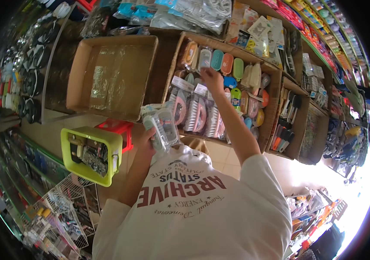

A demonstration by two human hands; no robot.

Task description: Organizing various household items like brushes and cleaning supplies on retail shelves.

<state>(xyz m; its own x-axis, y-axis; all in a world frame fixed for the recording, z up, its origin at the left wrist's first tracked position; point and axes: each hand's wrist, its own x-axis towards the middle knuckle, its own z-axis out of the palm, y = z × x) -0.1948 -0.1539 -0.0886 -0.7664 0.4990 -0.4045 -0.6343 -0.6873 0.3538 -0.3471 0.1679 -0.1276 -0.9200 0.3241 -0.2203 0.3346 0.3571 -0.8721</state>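
Observation:
My left hand [149, 139] grips several clear plastic packs [163, 126] in front of my chest, near the box's lower left corner. Over a cardboard box of brushes [271, 110], my right hand [212, 79] reaches to the lower end of a wrapped pale item [205, 58]; whether its fingers hold it cannot be told. Beside that item lie a teal [217, 60], an orange [227, 64] and a green [238, 69] oval-shaped item in a row. Packaged brushes with white bristles [195, 115] fill the box's near left part, below the hand.
Left of the brushes stands a large open cardboard box [116, 76] with tape on its bottom. A lime-green plastic basket [116, 156] with packaged goods is at lower left, by a red plastic stool [126, 138]. More boxes with handled brushes [282, 139] stand at right; a wire rack [71, 208] is behind left.

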